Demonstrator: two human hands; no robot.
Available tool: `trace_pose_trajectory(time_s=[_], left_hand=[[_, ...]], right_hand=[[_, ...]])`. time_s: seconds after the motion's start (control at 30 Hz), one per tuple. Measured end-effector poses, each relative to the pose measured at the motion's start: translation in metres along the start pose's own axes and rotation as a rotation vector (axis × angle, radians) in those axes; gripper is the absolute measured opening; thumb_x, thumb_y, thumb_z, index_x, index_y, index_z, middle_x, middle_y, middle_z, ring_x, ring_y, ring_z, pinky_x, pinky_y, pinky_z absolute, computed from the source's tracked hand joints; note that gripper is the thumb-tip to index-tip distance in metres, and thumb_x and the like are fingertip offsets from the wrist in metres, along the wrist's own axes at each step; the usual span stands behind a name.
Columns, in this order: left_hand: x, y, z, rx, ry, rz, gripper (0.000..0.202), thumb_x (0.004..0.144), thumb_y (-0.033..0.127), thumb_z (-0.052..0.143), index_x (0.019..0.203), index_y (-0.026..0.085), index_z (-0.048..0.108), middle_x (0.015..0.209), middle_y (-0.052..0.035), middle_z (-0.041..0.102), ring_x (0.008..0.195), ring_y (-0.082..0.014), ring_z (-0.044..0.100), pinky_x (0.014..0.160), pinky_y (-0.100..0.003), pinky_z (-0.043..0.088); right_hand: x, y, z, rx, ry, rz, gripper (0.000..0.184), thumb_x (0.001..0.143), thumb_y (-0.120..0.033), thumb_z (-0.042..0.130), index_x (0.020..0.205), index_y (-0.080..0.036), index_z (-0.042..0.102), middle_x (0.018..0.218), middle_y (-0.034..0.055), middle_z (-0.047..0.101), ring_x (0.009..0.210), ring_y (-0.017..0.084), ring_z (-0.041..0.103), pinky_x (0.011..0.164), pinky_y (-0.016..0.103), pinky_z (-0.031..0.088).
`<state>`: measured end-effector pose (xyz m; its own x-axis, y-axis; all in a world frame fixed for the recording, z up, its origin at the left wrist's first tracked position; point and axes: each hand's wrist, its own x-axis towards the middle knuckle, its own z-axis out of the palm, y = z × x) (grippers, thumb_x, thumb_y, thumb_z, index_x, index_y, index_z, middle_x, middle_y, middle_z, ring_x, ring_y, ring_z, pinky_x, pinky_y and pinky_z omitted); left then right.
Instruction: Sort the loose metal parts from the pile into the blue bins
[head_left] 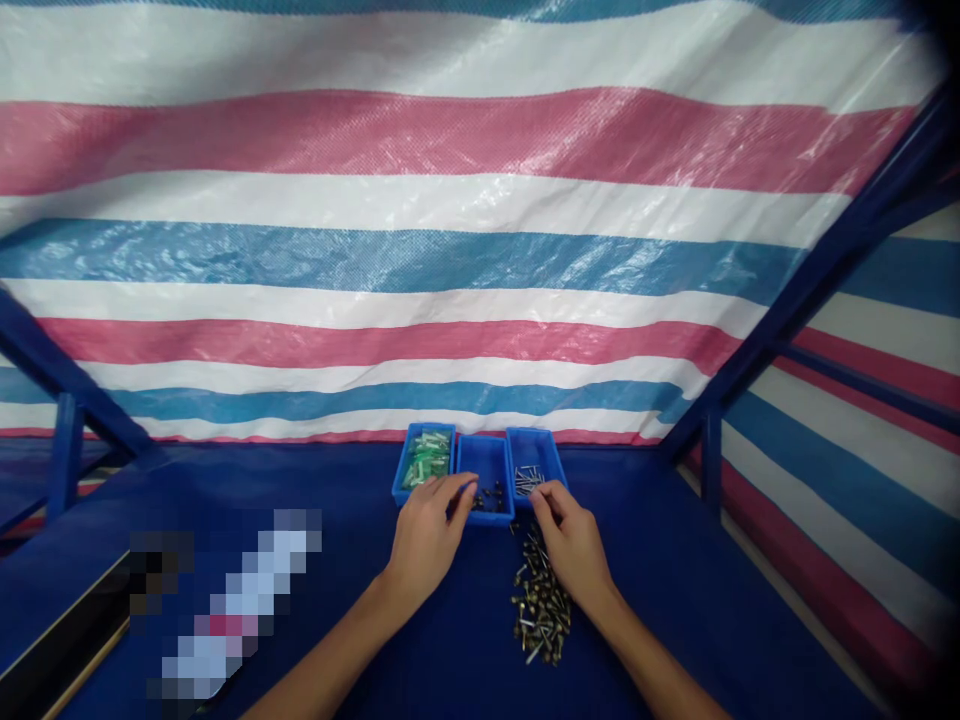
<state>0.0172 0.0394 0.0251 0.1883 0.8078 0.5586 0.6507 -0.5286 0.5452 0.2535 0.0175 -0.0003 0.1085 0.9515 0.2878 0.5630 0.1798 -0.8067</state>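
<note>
Hovering in head view, left hand (424, 530): over the middle bin (484, 455), fingertips close; cannot tell whether they hold anything.
Right hand (576, 535): narrow pinch by the right bin (534, 448), contents unclear.
Metal pieces (541, 612): loose pile, near side of the 2 bins.
Handling: best pinched 1 at a time, right wrist lifted off the pile.

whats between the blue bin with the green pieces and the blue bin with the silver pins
In the head view, a third blue bin sits between them, with a few small dark pieces inside.
</note>
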Motion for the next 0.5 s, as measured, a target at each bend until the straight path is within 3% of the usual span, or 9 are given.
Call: trace_pose_trajectory(time_s=[0.1,0.27,0.4,0.5], left_hand=[[-0.020,0.000,-0.004,-0.090,-0.027,0.079,0.020,0.112,0.027,0.055,0.120,0.025,0.073,0.108,-0.0041,0.079,0.096,-0.0227,0.074,0.089,-0.036,0.057],[-0.046,0.008,-0.002,-0.096,-0.329,0.330,0.019,0.112,0.029,0.057,0.126,0.025,0.069,0.105,-0.0034,0.079,0.089,-0.0215,0.073,0.086,-0.035,0.058],[-0.052,0.016,0.002,-0.001,-0.498,0.357,0.036,0.105,0.043,0.068,0.137,0.027,0.065,0.106,-0.0037,0.075,0.096,-0.0253,0.073,0.090,-0.038,0.059],[-0.051,0.019,0.002,0.035,-0.546,0.367,0.045,0.099,0.049,0.075,0.138,0.030,0.065,0.102,-0.0026,0.072,0.095,-0.0260,0.071,0.088,-0.039,0.060]], right_hand=[[-0.001,-0.001,0.001,-0.003,-0.004,-0.001,0.039,0.108,-0.055,0.048,0.095,-0.023,0.066,0.074,-0.0025,0.065,0.062,0.016,0.057,0.065,0.025,0.041],[-0.003,-0.001,0.001,0.015,-0.003,-0.011,0.038,0.108,-0.055,0.048,0.097,-0.023,0.066,0.079,-0.0006,0.069,0.067,0.017,0.061,0.067,0.025,0.044],[-0.003,0.000,0.000,0.016,0.002,-0.006,0.037,0.108,-0.055,0.049,0.097,-0.023,0.065,0.081,0.0004,0.071,0.070,0.018,0.063,0.069,0.026,0.046],[-0.003,0.000,0.000,0.013,0.000,-0.006,0.037,0.108,-0.054,0.049,0.097,-0.023,0.066,0.080,0.0002,0.070,0.069,0.018,0.063,0.069,0.026,0.046]])
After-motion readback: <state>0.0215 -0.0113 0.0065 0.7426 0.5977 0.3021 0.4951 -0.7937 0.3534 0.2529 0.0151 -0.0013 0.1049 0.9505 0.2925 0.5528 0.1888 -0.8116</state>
